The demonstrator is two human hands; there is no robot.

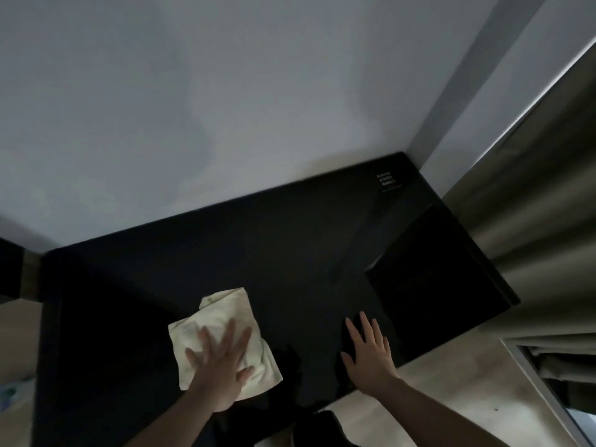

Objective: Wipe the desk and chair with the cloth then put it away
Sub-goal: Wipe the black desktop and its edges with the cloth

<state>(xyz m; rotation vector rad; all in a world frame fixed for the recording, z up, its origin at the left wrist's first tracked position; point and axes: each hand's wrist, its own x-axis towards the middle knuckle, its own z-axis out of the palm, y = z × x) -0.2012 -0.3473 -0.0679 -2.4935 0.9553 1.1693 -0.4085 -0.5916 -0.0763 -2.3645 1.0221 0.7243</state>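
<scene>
Desk-wiping stage, judged underway: left hand (219,366) presses cloth (225,340) flat on the dark surface (258,253), fingers straight. Right hand (367,350) rests flat, released. Chair wipe and storing still left.

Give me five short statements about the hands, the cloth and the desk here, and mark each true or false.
1. The left hand presses flat on the cloth. True.
2. The cloth is dark blue. False: it is pale cream.
3. The right hand holds the cloth. False: it rests open on the desk, apart from the cloth.
4. The desk top is black. True.
5. The cloth lies on the floor. False: it lies on the desk.
</scene>
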